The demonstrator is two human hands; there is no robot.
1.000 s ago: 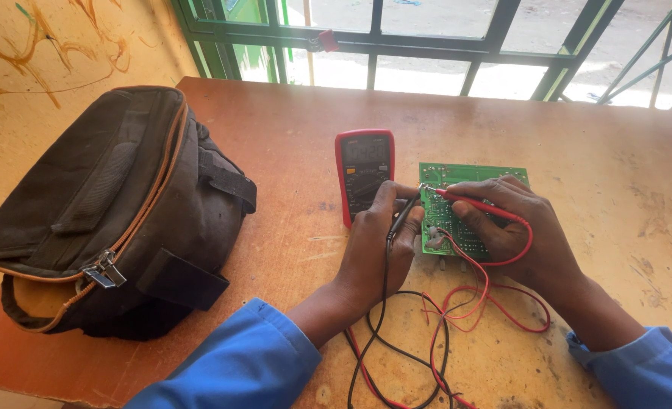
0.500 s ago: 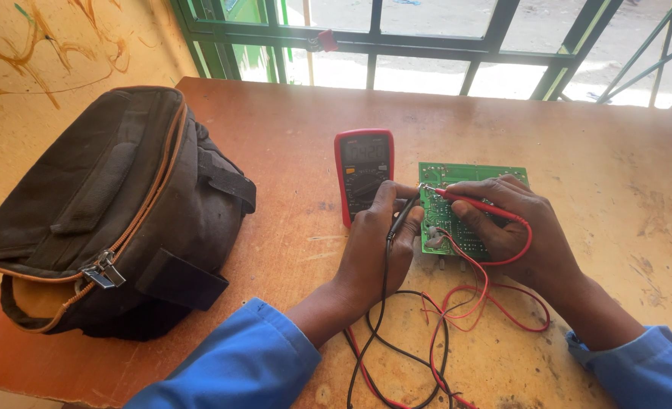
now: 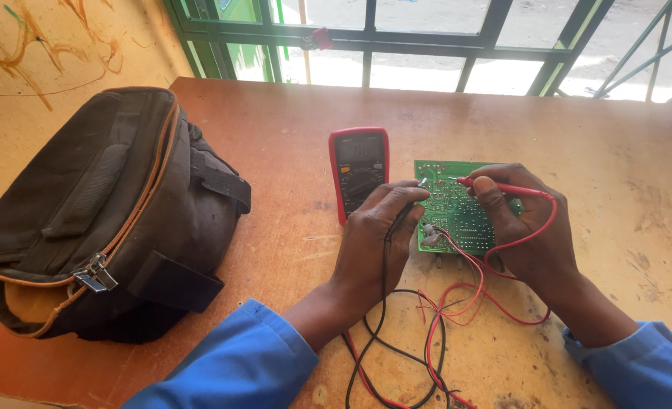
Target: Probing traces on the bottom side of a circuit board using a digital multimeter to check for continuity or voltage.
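Now | left hand (image 3: 374, 235): black probe (image 3: 406, 210) | right hand (image 3: 525, 227): red probe (image 3: 503, 187) | circuit board (image 3: 450, 208)

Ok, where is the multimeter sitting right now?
In the head view the red multimeter lies flat on the wooden table, centre frame, between the dark bag and the green circuit board, just beyond the left hand.
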